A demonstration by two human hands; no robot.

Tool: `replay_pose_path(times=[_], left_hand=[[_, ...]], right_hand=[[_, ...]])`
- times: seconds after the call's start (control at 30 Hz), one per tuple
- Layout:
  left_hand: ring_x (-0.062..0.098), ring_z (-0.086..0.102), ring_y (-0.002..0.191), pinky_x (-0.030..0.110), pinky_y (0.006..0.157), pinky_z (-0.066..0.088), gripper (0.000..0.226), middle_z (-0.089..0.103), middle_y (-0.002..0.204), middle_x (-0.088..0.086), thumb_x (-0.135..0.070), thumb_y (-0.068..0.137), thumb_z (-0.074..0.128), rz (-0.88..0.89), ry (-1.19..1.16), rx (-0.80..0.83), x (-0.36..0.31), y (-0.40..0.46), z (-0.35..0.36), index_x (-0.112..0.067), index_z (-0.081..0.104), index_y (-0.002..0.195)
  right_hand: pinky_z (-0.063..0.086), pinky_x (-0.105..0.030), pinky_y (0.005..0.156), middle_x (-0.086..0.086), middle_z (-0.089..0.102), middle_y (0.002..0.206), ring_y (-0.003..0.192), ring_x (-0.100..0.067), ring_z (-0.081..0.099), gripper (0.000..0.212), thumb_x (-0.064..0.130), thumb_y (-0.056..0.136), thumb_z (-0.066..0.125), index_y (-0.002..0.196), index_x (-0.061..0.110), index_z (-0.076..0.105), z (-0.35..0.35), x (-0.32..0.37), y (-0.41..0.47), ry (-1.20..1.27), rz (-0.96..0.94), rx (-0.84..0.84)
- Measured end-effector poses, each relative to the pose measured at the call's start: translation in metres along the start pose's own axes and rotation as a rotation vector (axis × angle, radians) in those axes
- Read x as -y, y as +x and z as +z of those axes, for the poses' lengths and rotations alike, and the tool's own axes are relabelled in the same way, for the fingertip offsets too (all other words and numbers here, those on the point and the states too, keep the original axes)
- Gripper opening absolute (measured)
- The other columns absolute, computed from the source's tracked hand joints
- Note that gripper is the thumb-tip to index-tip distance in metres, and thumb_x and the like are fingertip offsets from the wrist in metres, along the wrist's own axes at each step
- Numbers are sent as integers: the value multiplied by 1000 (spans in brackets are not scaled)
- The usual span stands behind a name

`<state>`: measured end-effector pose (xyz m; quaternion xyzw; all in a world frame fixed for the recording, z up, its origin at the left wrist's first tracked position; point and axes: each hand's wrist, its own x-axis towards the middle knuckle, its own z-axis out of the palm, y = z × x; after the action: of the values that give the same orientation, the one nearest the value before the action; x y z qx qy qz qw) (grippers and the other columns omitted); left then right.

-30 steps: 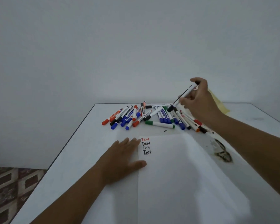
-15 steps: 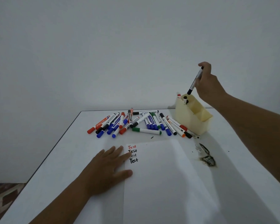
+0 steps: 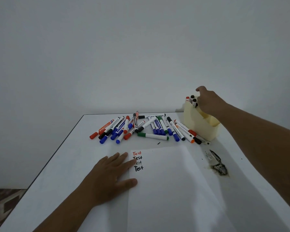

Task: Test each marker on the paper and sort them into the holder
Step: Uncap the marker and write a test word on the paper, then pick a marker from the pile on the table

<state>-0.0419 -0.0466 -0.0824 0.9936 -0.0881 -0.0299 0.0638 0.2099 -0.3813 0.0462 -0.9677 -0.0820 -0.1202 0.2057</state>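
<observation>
Cream plastic forms the holder (image 3: 197, 126), which stands at the far right of the white table (image 3: 60, 164) in the head view. Several markers (image 3: 193, 100) stand upright in its rear compartment, one red cap and black caps showing. My right hand (image 3: 208, 102) is over that compartment, fingers curled down among the black caps; I cannot tell whether they grip a marker or have let go, since the hand blocks the fingertips and part of the holder rim. My right forearm crosses in front of the holder's right side.

My left hand (image 3: 110, 174) lies flat, fingers straight, pressing the left edge of the paper (image 3: 174, 190). Its fingertips cover the start of the third "Test" line (image 3: 138, 160). A loose pile of markers (image 3: 141, 128) lies between the paper and the far table edge, touching the holder's front foot. A green-capped marker (image 3: 152, 135) lies alone nearest the paper. A dark smear (image 3: 218, 166) marks the table to the right of the paper.

Compared with half a second earlier, the right hand has dropped from above the holder to its rim, and the black marker it raised is no longer seen above the hand. The left hand stays in place.
</observation>
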Motion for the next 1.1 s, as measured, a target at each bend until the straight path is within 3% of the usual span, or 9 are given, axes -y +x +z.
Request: replay_pose_path(times=[0.1,0.2,0.37,0.47,0.6,0.73,0.83,1.03,1.1], left_hand=[[1,-7,149,33,121,-1,82,-8,160,-26,-96,70,4,-2,-4,7,1,0,0,-63,2,146],[2,-6,150,32,121,-1,84,-8,160,-25,-97,68,2,-4,0,14,0,1,-1,-64,2,145],[6,-2,151,36,123,3,88,-5,162,-22,-96,68,4,-10,13,37,-2,3,-2,-59,3,149],[8,6,151,40,123,11,97,4,163,-20,-98,65,4,-21,-22,31,-5,1,-6,-54,7,152],[8,34,141,35,117,28,77,34,155,-18,-81,83,37,-137,-262,-41,-4,5,-13,-44,30,150],[-1,58,96,20,83,48,23,64,116,-15,-44,97,55,-303,-436,-438,27,23,-22,-38,63,118],[5,58,87,26,77,48,14,64,100,-11,-30,97,52,-429,-356,-660,67,39,-32,-33,66,100],[17,56,117,32,97,44,35,62,127,-2,-41,99,51,-508,-134,-505,124,70,-36,-25,62,128],[19,58,112,33,95,47,36,65,122,-3,-43,98,48,-522,-66,-453,130,76,-35,-24,65,124]], right_hand=[[47,-50,92,-10,58,127,127,-35,44,47,14,101,46,146,19,38,5,11,-12,-41,-79,-155],[39,-50,105,-5,51,143,136,-32,36,47,17,98,52,144,19,44,14,33,-39,-62,-311,-288],[18,-44,123,-2,27,163,151,-24,16,59,45,99,53,152,27,34,53,71,-112,-87,-557,89],[2,-56,124,3,-3,169,155,-22,-9,77,74,94,33,158,37,12,78,83,-156,-211,-540,366],[-11,-63,120,8,-20,166,152,-19,-22,96,94,76,13,156,45,-7,109,76,-179,-272,-463,542],[-10,-61,121,10,-21,166,153,-17,-18,94,94,77,8,155,46,-14,122,69,-182,-263,-458,562],[-9,-60,121,10,-23,165,153,-17,-19,92,93,79,7,154,46,-16,124,71,-183,-270,-470,556],[-10,-60,121,11,-25,164,152,-16,-22,94,94,75,1,153,46,-19,124,71,-183,-266,-479,555],[-11,-60,121,11,-26,164,152,-16,-22,96,95,72,-1,153,47,-19,124,72,-183,-261,-481,556]])
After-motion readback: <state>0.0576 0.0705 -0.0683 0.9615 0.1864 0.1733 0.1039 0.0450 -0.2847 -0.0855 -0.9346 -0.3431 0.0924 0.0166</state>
